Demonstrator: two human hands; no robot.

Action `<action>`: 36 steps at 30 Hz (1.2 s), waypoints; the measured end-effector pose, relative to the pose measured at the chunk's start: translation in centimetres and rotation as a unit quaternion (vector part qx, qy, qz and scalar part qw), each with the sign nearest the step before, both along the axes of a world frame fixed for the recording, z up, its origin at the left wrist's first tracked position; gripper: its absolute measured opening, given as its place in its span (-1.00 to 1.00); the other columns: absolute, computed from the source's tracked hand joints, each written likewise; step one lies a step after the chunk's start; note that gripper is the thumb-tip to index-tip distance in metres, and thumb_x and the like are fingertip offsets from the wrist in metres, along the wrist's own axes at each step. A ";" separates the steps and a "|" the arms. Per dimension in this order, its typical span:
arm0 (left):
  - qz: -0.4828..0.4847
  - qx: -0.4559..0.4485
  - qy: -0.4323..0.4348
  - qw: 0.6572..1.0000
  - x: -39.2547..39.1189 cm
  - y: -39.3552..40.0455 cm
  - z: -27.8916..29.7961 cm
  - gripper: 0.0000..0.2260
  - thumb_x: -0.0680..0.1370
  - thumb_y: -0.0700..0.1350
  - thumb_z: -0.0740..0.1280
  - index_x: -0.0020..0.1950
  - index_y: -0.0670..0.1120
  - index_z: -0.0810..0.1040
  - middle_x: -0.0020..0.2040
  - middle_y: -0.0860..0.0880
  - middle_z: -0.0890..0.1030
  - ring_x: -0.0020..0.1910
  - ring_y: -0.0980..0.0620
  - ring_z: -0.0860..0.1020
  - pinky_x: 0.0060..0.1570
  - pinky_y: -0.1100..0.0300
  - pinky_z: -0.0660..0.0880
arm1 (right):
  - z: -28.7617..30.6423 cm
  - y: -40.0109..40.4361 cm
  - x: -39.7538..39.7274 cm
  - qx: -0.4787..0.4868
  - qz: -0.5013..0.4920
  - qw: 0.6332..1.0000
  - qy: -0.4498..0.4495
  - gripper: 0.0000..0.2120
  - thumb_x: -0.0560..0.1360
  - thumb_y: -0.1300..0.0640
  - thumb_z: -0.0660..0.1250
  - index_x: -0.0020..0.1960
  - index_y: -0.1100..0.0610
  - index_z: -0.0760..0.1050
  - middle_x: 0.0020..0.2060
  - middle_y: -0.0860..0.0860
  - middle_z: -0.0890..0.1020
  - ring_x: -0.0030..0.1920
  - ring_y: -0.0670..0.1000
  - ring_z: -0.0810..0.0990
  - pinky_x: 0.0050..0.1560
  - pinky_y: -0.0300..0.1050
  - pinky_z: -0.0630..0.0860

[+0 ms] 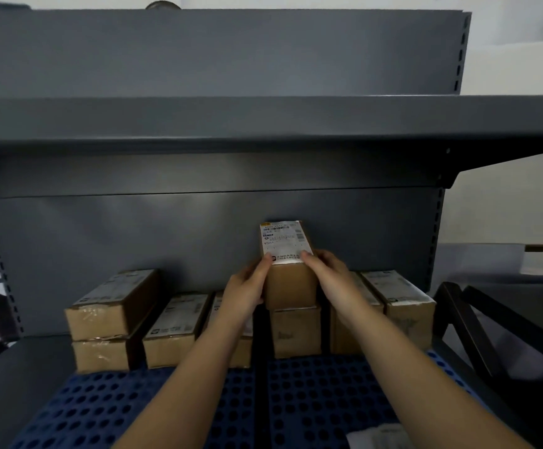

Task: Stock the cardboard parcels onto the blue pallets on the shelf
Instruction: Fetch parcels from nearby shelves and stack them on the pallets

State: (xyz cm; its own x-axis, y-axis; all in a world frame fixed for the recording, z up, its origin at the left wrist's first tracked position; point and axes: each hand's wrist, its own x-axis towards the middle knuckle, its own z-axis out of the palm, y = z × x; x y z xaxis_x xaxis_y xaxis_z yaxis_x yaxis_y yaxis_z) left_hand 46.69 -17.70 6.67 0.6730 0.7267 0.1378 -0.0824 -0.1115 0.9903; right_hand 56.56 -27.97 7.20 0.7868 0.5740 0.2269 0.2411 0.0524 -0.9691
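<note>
At the very bottom edge, right of centre, the pale corner of a white-labelled package [378,436] pokes into view, too blurred to make out further. Under it and beyond spread the blue pallets [312,393], two perforated panels laid side by side on the lower grey shelf [11,377], with a dark seam between them.

Both bare forearms reach forward over the pallets. The left hand [247,288] presses its curled fingers against the left side of a cardboard parcel [291,280], thumb up at the edge of the white shipping label. The right hand [331,273] clasps the opposite side, its fingers wrapped over the label's near corner. The parcel is thus gripped between the two hands (neither palm is open or free), and it sits on top of a second brown box [296,332] on the right-hand pallet, close to the back panel.

To the left stand a labelled box [174,332], partly behind the left forearm, and, further left, a stack of two boxes [108,322]. To the right of the held parcel, more labelled boxes [399,303] stand in a row; how many lie behind the right arm I cannot tell.

Behind everything rises the grey back panel [134,234], and above it the upper shelf [263,124] spans the whole width.
</note>
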 end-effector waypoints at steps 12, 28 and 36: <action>-0.009 0.017 0.021 1.000 1.3 -0.5 -0.1 -0.70 0.57 0.15 0.17 0.21 0.04 0.47 0.17 -0.06 0.56 0.16 -0.05 0.52 -0.07 0.20 0.48 | -0.4 1.0 2.0 0.002 -0.032 0.999 0.000 -0.62 0.58 -0.05 0.18 0.28 0.15 0.43 0.10 0.03 0.51 0.07 -0.02 0.45 0.06 -0.15 0.34; -0.005 0.106 0.044 0.993 -0.2 -0.4 -0.1 -0.64 0.60 0.06 0.16 0.38 0.01 0.39 0.25 -0.07 0.52 0.23 -0.04 0.48 0.22 0.06 0.41 | -0.4 0.7 1.0 -0.027 -0.087 0.988 -0.126 -0.52 0.52 -0.03 0.30 0.37 0.14 0.33 0.30 0.10 0.45 0.27 0.04 0.43 0.20 -0.14 0.37; -0.045 0.124 0.056 0.990 -1.6 0.9 0.1 -0.55 0.57 -0.01 0.25 0.44 -0.03 0.27 -0.09 0.15 0.47 0.03 0.05 0.47 0.05 0.14 0.44 | 0.5 0.2 -1.4 -0.095 -0.139 0.958 -0.232 -0.49 0.51 0.03 0.33 0.39 0.17 0.30 0.28 0.08 0.40 0.31 0.06 0.39 0.23 -0.19 0.30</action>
